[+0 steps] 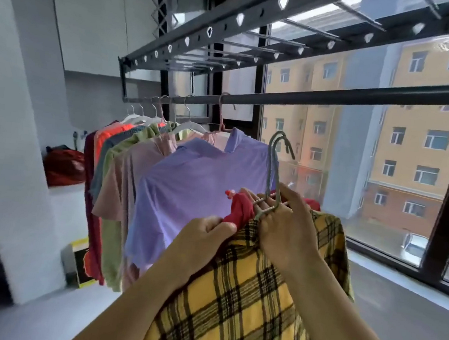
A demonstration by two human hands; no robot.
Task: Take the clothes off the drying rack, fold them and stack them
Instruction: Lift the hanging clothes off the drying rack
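Observation:
My right hand (286,226) grips two grey hangers (274,172) held together, their hooks free of the black rail (336,98). A yellow-and-black plaid shirt (245,305) hangs from them between my forearms, with a red garment (240,209) on the second hanger behind it. My left hand (205,234) pinches the red cloth at the plaid collar. On the rail to the left still hang a purple T-shirt (197,183), a pink top (135,166), a green one (116,186) and several more.
A big window (385,159) with a dark frame runs along the right, over a grey sill ledge (398,293). A white wall column (12,147) stands on the left. A red bag (64,165) lies on a white counter, and a yellow-black box (80,262) sits on the floor.

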